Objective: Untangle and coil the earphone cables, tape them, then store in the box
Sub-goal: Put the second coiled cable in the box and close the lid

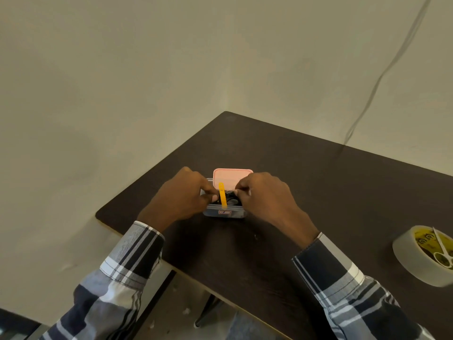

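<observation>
A small clear plastic box (224, 213) stands on the dark table, its pink lid (232, 176) tilted up behind it. Dark coiled earphone cables (231, 200) lie inside, beside a yellow strip (222, 195) that stands up across the opening. My left hand (181, 197) grips the box's left rim with curled fingers. My right hand (266, 200) pinches at the right rim above the cables; what its fingertips hold is hidden.
A wide roll of clear tape (424, 255) lies at the table's right edge with small white-handled scissors (442, 249) resting across it. The table (318, 187) sits in a wall corner; its left edge runs close to my left arm. A thin cable (382, 74) hangs down the wall.
</observation>
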Demonstrator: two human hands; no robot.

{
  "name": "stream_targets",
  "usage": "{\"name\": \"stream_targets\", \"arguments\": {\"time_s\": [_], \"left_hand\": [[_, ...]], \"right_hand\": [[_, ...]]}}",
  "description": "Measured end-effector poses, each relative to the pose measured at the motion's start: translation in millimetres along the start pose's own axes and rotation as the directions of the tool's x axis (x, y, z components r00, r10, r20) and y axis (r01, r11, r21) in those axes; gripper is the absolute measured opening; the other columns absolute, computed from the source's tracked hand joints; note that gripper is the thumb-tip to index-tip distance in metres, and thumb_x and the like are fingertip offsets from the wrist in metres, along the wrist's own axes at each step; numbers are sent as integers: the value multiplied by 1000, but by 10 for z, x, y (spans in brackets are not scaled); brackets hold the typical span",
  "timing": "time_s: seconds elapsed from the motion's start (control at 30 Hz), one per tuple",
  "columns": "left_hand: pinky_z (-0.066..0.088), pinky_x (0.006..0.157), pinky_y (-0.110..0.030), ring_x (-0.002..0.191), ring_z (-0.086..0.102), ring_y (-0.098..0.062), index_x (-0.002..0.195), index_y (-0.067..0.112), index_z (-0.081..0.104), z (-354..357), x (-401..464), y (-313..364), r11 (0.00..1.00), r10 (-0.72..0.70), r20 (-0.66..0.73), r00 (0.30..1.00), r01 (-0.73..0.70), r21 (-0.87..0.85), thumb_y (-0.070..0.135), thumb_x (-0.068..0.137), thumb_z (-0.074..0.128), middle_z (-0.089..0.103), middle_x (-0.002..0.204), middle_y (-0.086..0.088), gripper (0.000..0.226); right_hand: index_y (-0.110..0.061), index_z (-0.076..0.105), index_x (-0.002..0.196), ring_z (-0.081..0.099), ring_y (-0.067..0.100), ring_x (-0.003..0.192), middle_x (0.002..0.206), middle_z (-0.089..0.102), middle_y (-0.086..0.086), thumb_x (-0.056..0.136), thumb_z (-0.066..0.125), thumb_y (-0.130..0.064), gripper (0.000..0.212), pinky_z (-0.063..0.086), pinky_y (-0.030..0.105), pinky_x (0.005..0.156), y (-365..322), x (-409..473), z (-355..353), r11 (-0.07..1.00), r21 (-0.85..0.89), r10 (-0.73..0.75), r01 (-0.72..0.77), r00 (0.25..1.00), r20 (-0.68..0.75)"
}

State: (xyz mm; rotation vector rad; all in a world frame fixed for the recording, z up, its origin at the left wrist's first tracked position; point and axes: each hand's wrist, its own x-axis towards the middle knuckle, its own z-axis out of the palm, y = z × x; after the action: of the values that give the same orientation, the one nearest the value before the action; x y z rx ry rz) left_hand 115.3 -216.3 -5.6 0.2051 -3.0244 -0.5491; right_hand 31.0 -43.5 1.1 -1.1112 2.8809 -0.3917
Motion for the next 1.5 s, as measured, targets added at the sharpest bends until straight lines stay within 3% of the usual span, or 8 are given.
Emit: {"name": "stream_targets", "arguments": {"time_s": [0.13,0.33,0.57,0.7,0.87,1.1,1.3,1.5], "left_hand": [[51,96,-43,107,61,-18,119,26,71,-8,-17,-4,998,63,56,996,-63,-12,29,95,62,71,118,0,25],[48,65,-28,67,60,-11,101,20,78,39,-33,85,996,85,-73,994,-87,-29,46,94,58,74,89,-4,33],[42,66,-30,95,50,-12,78,28,68,247,93,189,966,-258,-275,926,243,-87,42,80,78,63,95,6,17],[34,60,-20,97,46,-12,99,30,46,300,150,189,965,-248,-308,919,206,-163,30,65,90,39,106,6,56],[46,64,-24,86,57,-16,106,19,54,288,226,55,757,-292,-7,956,227,-612,18,72,86,60,102,-3,47],[48,60,-19,79,61,-9,99,20,67,267,262,-16,577,-349,-102,931,128,-806,29,88,72,67,90,-1,16],[58,71,-27,90,66,-18,94,12,67,297,416,-47,434,-529,16,848,287,-854,37,98,58,69,95,-7,27],[52,49,-15,81,70,-11,98,13,67,258,459,-26,298,-509,80,857,263,-917,29,98,60,73,91,-2,18]], "right_hand": [[-26,70,122,65,17,103,127,68,-2,100,58,-33,27,39,21,65,49,-4,-65,997,78,10,-10,1000,-2],[-20,70,124,64,24,114,134,65,6,97,60,-13,30,55,34,93,94,-16,-49,989,148,9,-10,1000,12],[-19,73,117,68,23,108,125,70,6,92,68,-10,27,57,37,92,112,12,7,984,178,29,-26,1000,-12],[-17,77,102,66,7,84,102,76,1,87,72,-8,18,54,26,73,187,39,53,909,416,81,-31,991,-105],[-10,77,93,60,-3,55,74,71,0,87,74,-5,9,44,12,49,347,62,75,536,843,305,-53,943,-135],[-18,74,87,65,13,68,81,74,3,91,69,-13,9,55,25,58,525,227,201,539,811,474,-227,878,-69],[-21,72,78,72,18,77,80,74,0,89,70,-13,13,64,38,72,506,340,302,593,745,502,-306,864,-44],[-6,71,85,65,14,67,87,72,11,85,66,8,14,58,23,56,439,413,292,321,881,560,-349,820,120]]}}
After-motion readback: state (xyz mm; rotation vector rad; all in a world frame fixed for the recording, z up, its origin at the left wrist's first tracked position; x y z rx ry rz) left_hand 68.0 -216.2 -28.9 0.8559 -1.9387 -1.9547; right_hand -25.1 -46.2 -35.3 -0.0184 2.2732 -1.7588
